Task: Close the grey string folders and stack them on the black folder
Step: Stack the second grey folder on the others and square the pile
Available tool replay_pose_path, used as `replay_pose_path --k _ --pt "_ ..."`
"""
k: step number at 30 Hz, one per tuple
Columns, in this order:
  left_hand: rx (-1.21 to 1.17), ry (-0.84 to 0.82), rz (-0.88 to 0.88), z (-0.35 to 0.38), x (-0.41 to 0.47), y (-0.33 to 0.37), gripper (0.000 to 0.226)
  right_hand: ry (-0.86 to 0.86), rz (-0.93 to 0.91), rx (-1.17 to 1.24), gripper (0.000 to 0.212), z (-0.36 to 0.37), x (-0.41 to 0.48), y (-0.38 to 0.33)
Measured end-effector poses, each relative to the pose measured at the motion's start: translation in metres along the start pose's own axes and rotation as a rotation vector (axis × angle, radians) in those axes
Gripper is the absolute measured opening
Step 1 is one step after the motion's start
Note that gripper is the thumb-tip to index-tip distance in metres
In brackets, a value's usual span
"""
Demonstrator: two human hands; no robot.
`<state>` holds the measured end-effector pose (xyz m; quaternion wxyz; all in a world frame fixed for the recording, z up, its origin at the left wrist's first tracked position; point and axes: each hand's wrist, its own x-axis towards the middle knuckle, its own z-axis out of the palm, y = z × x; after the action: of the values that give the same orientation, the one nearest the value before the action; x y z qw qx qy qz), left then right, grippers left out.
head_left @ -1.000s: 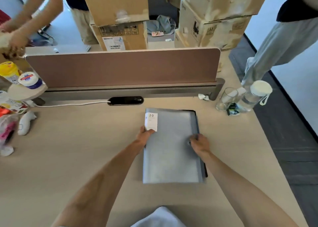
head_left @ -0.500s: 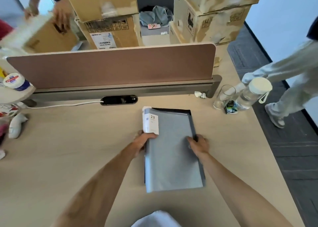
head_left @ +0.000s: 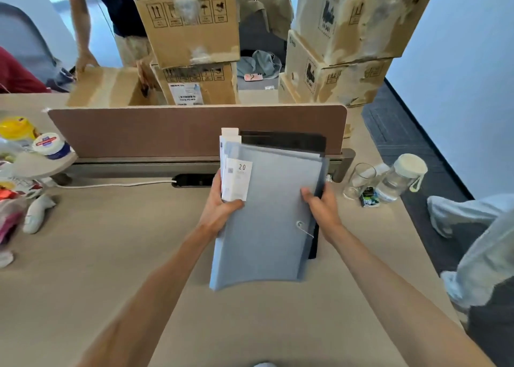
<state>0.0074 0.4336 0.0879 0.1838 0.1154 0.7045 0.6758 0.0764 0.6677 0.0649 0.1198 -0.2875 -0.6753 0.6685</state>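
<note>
A stack of grey string folders is lifted off the desk and tilted up toward me, with the black folder behind them, its top edge showing. White labels, one marked 20, stick out at the stack's left edge. My left hand grips the left edge by the labels. My right hand grips the right edge, thumb on the front grey folder. A round string clasp shows on the front folder below my right thumb.
A brown divider panel runs across the desk behind the stack. A glass and a water bottle stand at the right. Jars and clutter lie at the left. Cardboard boxes and other people are beyond.
The stack lay flat on the desk under both hands. Now both hands have raised it off the desk and tipped it up, and the black folder shows behind the grey ones.
</note>
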Motion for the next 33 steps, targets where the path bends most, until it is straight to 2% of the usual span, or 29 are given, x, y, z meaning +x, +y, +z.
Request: replay_pose_path --k 3,6,9,14,18,21,24,28,33 --pt "0.07 0.006 0.087 -0.002 0.002 0.017 0.082 0.033 -0.107 0.047 0.043 0.0 -0.009 -0.016" --pt "0.088 -0.035 0.064 -0.004 0.001 0.02 0.085 0.035 -0.172 0.019 0.037 -0.003 -0.016 -0.013" --pt "0.086 -0.053 0.003 -0.007 -0.003 0.008 0.082 0.014 -0.211 -0.041 0.041 -0.005 -0.026 -0.001" --pt "0.087 -0.093 -0.091 -0.015 -0.005 -0.02 0.093 -0.052 -0.167 0.003 0.045 -0.009 -0.034 0.021" --pt "0.107 -0.094 -0.13 -0.017 0.001 -0.026 0.091 -0.062 -0.125 -0.034 0.048 -0.008 -0.032 0.035" --pt "0.126 -0.084 -0.161 -0.015 0.006 -0.03 0.088 -0.053 -0.103 -0.045 0.039 -0.003 -0.03 0.044" --pt "0.201 -0.114 -0.19 -0.017 0.012 -0.046 0.094 -0.053 -0.089 -0.068 0.034 -0.001 -0.027 0.051" --pt "0.308 -0.111 -0.245 -0.016 0.011 -0.061 0.082 -0.082 -0.071 -0.208 0.05 -0.004 -0.024 0.061" --pt "0.389 -0.037 -0.235 -0.016 0.02 -0.069 0.081 -0.062 -0.085 -0.376 0.05 -0.009 -0.014 0.072"
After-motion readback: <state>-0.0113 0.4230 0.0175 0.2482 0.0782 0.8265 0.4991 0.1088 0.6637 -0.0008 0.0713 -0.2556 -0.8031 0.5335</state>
